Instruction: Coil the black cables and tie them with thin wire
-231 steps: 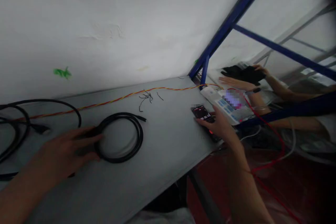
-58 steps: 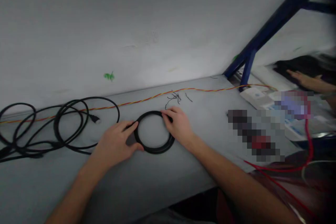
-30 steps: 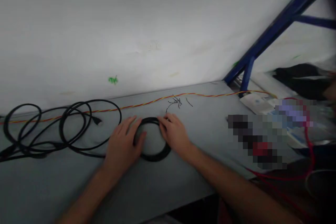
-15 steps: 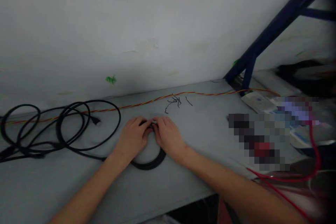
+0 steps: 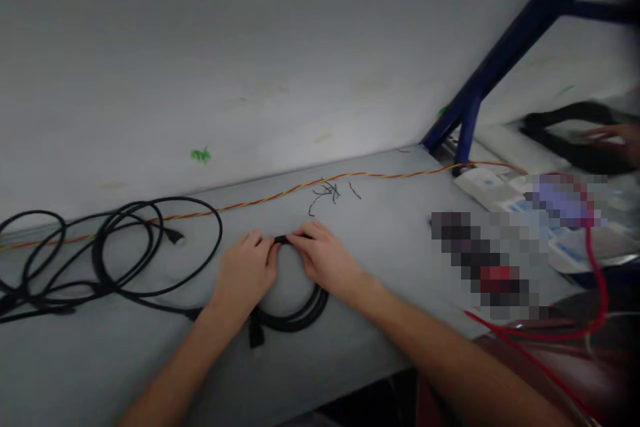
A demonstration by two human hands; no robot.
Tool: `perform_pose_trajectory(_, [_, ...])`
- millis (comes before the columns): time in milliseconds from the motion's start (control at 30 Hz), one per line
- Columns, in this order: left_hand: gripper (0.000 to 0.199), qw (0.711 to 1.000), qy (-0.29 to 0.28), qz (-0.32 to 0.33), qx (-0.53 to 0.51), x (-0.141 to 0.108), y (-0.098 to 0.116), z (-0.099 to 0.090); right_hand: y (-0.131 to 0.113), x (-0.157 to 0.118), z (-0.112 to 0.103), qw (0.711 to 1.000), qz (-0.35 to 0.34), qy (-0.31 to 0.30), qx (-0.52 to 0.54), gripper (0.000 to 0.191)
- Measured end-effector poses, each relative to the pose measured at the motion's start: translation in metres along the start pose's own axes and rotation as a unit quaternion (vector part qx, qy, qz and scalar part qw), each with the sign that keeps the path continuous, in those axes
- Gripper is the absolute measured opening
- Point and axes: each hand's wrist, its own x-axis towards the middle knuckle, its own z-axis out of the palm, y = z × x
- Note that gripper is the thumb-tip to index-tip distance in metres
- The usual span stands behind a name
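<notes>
A black cable lies wound into a small round coil on the grey table. My left hand pinches the coil's far side from the left, its fingers closed. From the right, my right hand grips the same stretch, thumb and fingers pressed together. A short dark length of the coil shows between the two hands. Below my left hand, a black plug rests on the table by the coil. Several thin black ties are scattered beyond my hands.
Loose loops of black cable spread over the left side, one connector among them. A twisted red-yellow wire runs along the wall. At right are a blue metal brace, a red cable and another person's hand.
My hands have drawn slightly apart, baring a length of the coil between them. The plug now shows below my left hand. The view has shifted a little.
</notes>
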Motion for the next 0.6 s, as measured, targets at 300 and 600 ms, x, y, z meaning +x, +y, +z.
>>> perform_pose_trajectory(300, [0.025, 0.992, 0.029, 0.063, -0.105, 0.0, -0.013, 0.012, 0.013, 0.005, 0.004, 0.996, -0.071, -0.015, 0.047, 0.047])
perform_pose_trajectory(600, [0.018, 0.997, 0.024, 0.021, -0.072, -0.004, -0.009, 0.009, 0.009, 0.008, 0.006, 0.994, -0.065, -0.004, 0.087, 0.048])
